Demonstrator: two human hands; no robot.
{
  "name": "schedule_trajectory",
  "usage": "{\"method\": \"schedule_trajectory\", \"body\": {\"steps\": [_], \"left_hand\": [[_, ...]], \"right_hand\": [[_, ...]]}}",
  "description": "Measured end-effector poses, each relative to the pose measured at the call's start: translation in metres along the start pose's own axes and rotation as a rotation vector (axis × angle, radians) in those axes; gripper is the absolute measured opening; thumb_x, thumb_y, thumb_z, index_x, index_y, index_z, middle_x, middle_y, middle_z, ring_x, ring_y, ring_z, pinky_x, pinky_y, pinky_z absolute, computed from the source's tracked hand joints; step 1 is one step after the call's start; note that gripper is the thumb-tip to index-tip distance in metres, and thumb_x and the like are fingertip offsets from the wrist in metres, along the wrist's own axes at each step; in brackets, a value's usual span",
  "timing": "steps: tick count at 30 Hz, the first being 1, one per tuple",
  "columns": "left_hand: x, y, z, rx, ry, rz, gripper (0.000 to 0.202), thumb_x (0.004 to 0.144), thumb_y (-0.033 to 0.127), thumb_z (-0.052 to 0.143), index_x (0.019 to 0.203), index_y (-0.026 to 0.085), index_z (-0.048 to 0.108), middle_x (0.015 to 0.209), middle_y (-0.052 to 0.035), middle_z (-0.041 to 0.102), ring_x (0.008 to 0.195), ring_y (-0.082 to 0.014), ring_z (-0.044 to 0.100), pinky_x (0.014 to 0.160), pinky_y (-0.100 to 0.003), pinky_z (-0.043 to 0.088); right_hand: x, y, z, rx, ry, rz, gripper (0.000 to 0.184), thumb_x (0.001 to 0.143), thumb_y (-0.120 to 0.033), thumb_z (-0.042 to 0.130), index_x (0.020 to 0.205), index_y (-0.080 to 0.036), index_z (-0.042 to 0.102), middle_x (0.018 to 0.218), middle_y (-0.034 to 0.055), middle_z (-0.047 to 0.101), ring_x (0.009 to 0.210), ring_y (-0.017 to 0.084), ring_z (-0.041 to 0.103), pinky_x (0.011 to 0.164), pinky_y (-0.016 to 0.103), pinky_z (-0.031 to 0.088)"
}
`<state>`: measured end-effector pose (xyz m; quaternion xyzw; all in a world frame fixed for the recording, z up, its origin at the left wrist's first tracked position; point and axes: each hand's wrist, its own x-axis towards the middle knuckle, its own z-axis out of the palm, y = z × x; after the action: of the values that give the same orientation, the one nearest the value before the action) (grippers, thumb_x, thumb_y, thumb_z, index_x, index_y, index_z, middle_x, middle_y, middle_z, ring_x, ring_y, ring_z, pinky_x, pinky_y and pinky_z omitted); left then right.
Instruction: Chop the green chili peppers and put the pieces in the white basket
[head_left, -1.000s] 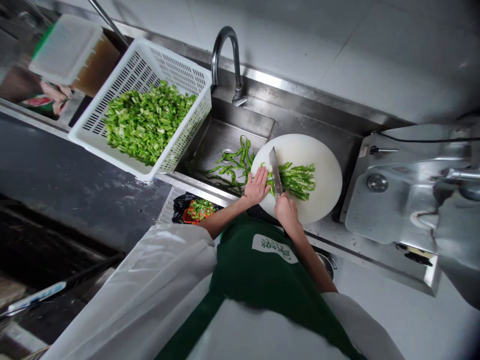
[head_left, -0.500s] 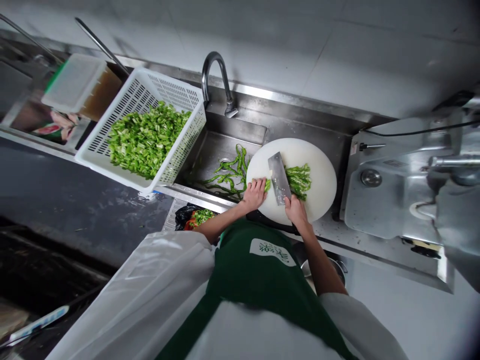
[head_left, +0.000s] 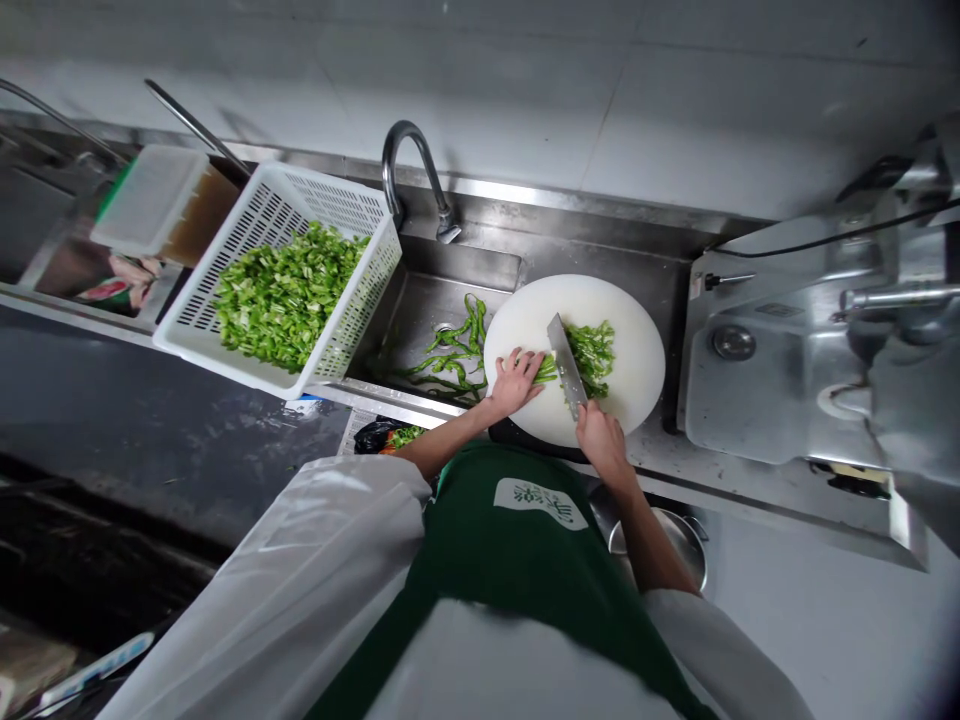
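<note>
A round white cutting board [head_left: 637,390] rests across the sink and counter in front of me. My right hand [head_left: 600,437] is closed around the handle of a cleaver [head_left: 568,365], whose blade stands nearly upright on the board. Left of the blade, my left hand [head_left: 516,382] presses down on a small bunch of green peppers [head_left: 547,368], fingertips close to the steel. On the blade's other side lies a pile of cut green peppers [head_left: 592,352]. Whole long green peppers [head_left: 457,355] lie in the sink basin, left of the board.
A white plastic basket [head_left: 176,335] of chopped green pieces straddles the counter at left. Behind the basin rises a curved faucet [head_left: 416,135]. A lidded plastic tub [head_left: 150,200] sits farther left, a metal machine [head_left: 780,370] at right. Below the counter is a metal pot [head_left: 679,545].
The cleaver has turned from lying tilted, broad side up, to nearly upright. My left hand now reaches onto the board over the peppers. The cut pile looks looser; the whole view has shifted slightly.
</note>
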<state>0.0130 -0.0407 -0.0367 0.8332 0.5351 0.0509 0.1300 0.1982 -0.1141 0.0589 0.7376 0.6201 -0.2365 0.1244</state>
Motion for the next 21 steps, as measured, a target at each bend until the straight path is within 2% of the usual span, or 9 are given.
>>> {"method": "schedule_trajectory", "body": {"steps": [2, 4, 10, 13, 15, 19, 21], "left_hand": [[-0.007, -0.009, -0.004, -0.062, 0.053, 0.004, 0.060, 0.104, 0.050, 0.052, 0.156, 0.021, 0.048, 0.151, -0.0161, 0.053, 0.151, -0.0375, 0.035, 0.118, -0.059, 0.034], [-0.011, -0.018, -0.004, -0.132, 0.080, 0.020, 0.053, 0.103, 0.048, 0.053, 0.148, 0.020, 0.057, 0.147, -0.0152, 0.057, 0.148, -0.0337, 0.039, 0.120, -0.054, 0.035], [0.000, -0.032, 0.011, -0.257, -0.021, 0.189, 0.039, 0.104, 0.037, 0.052, 0.133, 0.015, 0.066, 0.139, -0.0142, 0.061, 0.137, -0.0264, 0.051, 0.122, -0.044, 0.040], [0.002, -0.036, 0.015, -0.291, -0.006, 0.217, 0.037, 0.105, 0.033, 0.050, 0.132, 0.015, 0.065, 0.137, -0.0147, 0.062, 0.133, -0.0249, 0.054, 0.119, -0.041, 0.044], [-0.002, -0.038, 0.017, -0.331, 0.064, 0.220, 0.038, 0.103, 0.035, 0.054, 0.134, 0.015, 0.064, 0.136, -0.0152, 0.063, 0.131, -0.0255, 0.056, 0.116, -0.043, 0.046], [-0.010, -0.043, 0.024, -0.437, 0.303, 0.173, 0.031, 0.102, 0.037, 0.056, 0.124, 0.016, 0.065, 0.125, -0.0151, 0.065, 0.121, -0.0276, 0.059, 0.108, -0.048, 0.051], [-0.009, -0.044, 0.029, -0.451, 0.342, 0.173, 0.024, 0.102, 0.033, 0.055, 0.117, 0.018, 0.067, 0.120, -0.0136, 0.066, 0.117, -0.0276, 0.060, 0.106, -0.049, 0.051]], "right_hand": [[-0.005, 0.001, -0.005, -0.017, 0.025, -0.017, 0.035, 0.112, -0.030, 0.032, 0.122, -0.011, 0.060, 0.102, 0.0191, 0.076, 0.096, 0.028, 0.075, 0.084, 0.032, 0.049], [-0.008, -0.003, -0.007, -0.028, 0.033, -0.043, 0.035, 0.112, -0.030, 0.032, 0.123, -0.011, 0.059, 0.100, 0.0189, 0.075, 0.094, 0.027, 0.075, 0.083, 0.032, 0.048], [0.006, -0.032, -0.003, -0.052, -0.027, -0.075, 0.030, 0.111, -0.025, 0.034, 0.121, -0.010, 0.059, 0.110, 0.0216, 0.075, 0.102, 0.027, 0.075, 0.083, 0.030, 0.048], [0.020, -0.044, -0.003, -0.049, -0.042, -0.047, 0.032, 0.112, -0.022, 0.032, 0.124, -0.007, 0.058, 0.110, 0.0228, 0.076, 0.105, 0.027, 0.075, 0.083, 0.030, 0.049], [0.023, -0.045, -0.007, -0.058, -0.045, -0.052, 0.032, 0.112, -0.023, 0.033, 0.125, -0.007, 0.058, 0.109, 0.0224, 0.076, 0.104, 0.027, 0.075, 0.083, 0.030, 0.049], [0.015, -0.041, -0.010, -0.085, 0.002, -0.081, 0.033, 0.112, -0.026, 0.033, 0.123, -0.009, 0.059, 0.105, 0.0215, 0.077, 0.100, 0.027, 0.076, 0.082, 0.029, 0.049], [0.012, -0.044, -0.005, -0.094, 0.009, -0.094, 0.034, 0.112, -0.026, 0.032, 0.123, -0.009, 0.059, 0.105, 0.0212, 0.076, 0.099, 0.027, 0.076, 0.082, 0.029, 0.049]]}}
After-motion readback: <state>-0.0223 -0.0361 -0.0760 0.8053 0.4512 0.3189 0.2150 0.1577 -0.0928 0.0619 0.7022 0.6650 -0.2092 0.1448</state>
